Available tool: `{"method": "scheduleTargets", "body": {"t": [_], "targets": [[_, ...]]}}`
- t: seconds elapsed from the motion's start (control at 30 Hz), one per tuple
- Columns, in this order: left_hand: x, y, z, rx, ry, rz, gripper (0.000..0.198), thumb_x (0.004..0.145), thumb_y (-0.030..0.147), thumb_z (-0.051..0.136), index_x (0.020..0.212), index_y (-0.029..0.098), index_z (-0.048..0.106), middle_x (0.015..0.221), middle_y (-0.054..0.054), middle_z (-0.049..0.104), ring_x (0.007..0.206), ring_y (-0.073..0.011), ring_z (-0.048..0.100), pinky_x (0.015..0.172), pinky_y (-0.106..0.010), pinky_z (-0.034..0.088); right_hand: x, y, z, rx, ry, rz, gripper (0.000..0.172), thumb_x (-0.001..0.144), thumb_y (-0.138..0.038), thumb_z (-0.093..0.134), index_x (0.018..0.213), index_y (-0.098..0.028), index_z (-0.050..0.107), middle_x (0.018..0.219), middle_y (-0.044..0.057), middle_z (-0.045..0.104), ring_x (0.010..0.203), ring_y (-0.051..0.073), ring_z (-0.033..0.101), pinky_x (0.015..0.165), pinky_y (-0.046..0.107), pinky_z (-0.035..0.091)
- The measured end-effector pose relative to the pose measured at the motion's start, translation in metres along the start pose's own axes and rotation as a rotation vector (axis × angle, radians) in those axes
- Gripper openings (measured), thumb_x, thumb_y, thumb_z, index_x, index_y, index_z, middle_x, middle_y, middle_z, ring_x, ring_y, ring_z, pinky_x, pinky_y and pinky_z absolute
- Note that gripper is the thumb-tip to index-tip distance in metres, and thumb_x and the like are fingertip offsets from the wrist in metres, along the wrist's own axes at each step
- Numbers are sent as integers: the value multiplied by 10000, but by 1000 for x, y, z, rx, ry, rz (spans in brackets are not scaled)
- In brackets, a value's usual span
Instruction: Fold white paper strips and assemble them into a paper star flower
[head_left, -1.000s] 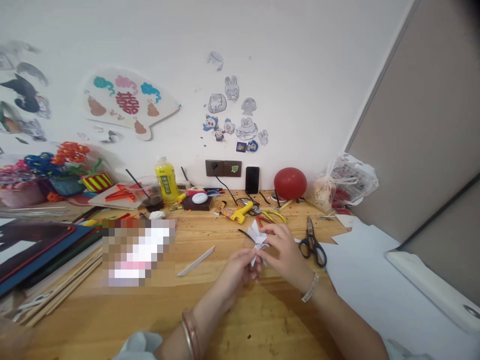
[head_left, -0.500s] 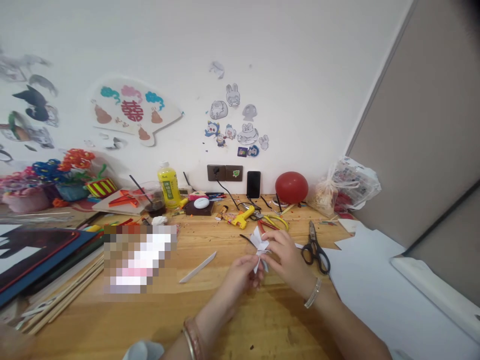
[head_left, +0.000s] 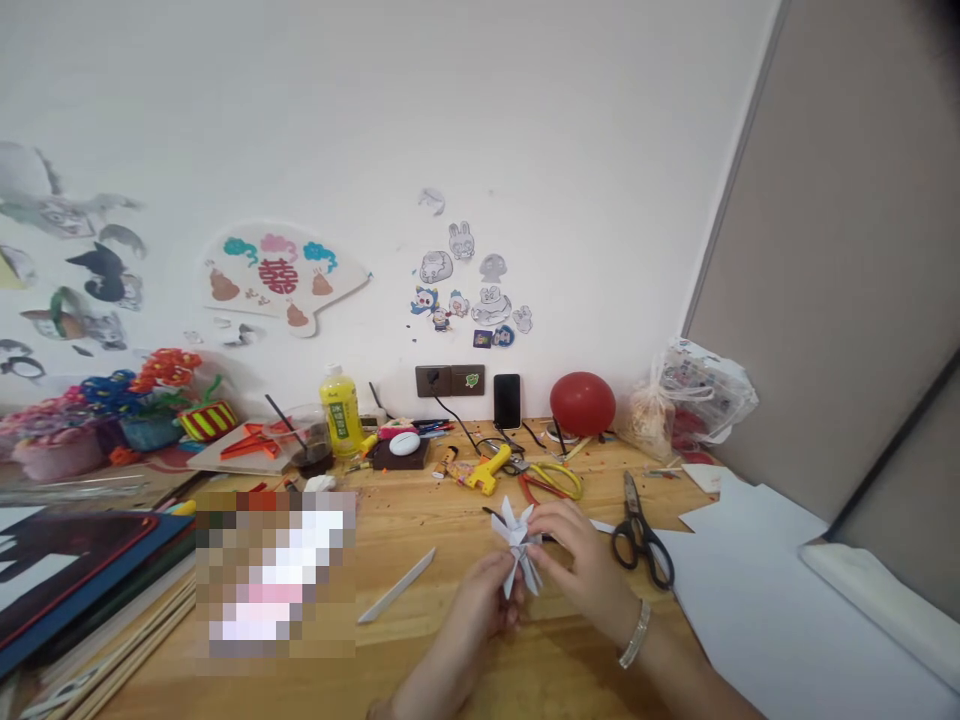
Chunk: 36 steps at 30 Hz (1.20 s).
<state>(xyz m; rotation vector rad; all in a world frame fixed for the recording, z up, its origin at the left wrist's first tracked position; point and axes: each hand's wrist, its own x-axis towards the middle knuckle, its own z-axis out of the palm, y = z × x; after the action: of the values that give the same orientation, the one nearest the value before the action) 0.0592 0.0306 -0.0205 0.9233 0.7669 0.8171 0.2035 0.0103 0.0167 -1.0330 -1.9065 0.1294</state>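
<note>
Folded white paper piece [head_left: 518, 535] held between both hands above the wooden table [head_left: 322, 690].
The piece shows several pointed flaps fanned outward and sits in front of the yellow glue gun [head_left: 490, 470]; left hand [head_left: 482, 597] pinches its lower left part between thumb and fingers, the remaining fingers curled beneath; right hand [head_left: 581, 555] has bent fingers and thumb against its right side, though whether they close on a flap cannot be told; a narrow white strip [head_left: 397, 586] lies on the table left of the left hand, and black-handled scissors [head_left: 639, 540] lie right of the right hand, beside large white sheets [head_left: 795, 610].
</note>
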Motion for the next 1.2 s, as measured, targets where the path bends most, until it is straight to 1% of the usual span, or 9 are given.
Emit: {"method": "scheduleTargets", "body": {"t": [0.1,0.3,0.43,0.67,0.9,0.97,1.03,1.13,1.2], "targets": [[-1,2,0,-37,20,-21,369,584,510,611,583,173,461,439,66,452,323,-45,341,382,-204,262,-2,5,2,33,46,40,73,819,-223,522,874,-199,562,871,54,602,867,196,540,774,333,432],[-4,6,1,-97,-20,-30,383,585,506,640,581,173,451,448,65,453,325,-44,347,385,-206,273,0,3,1,7,96,105,79,827,-205,494,792,-194,564,795,40,613,791,180,552,714,301,442],[-3,3,2,-70,-32,-8,378,574,497,660,603,163,486,467,54,484,331,-47,373,384,-203,274,1,-1,1,-10,87,80,134,836,-209,472,741,-194,564,736,33,610,730,171,553,668,290,444],[4,-3,0,1,-20,17,419,529,527,678,600,171,469,447,57,481,306,-48,356,349,-203,258,0,-5,6,-44,87,82,153,843,-222,468,744,-196,582,733,36,612,727,173,552,655,288,438],[4,-8,-2,93,2,24,382,571,512,630,621,164,480,456,47,508,323,-58,400,361,-195,291,-1,-4,8,-33,93,104,143,841,-203,466,743,-192,571,743,36,606,733,173,546,657,286,433],[5,-7,-4,149,59,7,366,563,494,626,645,165,487,444,48,508,324,-74,426,365,-197,299,-1,-3,7,-51,99,96,156,845,-203,458,735,-193,567,726,33,602,717,170,541,647,285,430],[5,-3,-7,162,147,31,312,570,430,618,692,167,502,482,44,528,372,-95,476,380,-198,323,-1,-2,7,-78,100,88,164,848,-206,453,731,-190,566,714,34,598,705,171,533,641,289,426],[5,8,-17,134,304,163,235,590,313,583,765,167,529,559,36,551,479,-113,531,438,-202,375,-1,1,8,-108,68,91,174,851,-202,450,719,-186,561,706,35,592,706,175,522,639,294,419],[7,15,-26,112,419,232,208,589,279,565,760,168,524,585,36,554,473,-105,523,458,-209,388,-2,4,11,-124,14,100,189,851,-187,446,698,-187,556,694,28,588,706,174,515,640,293,413]]}}
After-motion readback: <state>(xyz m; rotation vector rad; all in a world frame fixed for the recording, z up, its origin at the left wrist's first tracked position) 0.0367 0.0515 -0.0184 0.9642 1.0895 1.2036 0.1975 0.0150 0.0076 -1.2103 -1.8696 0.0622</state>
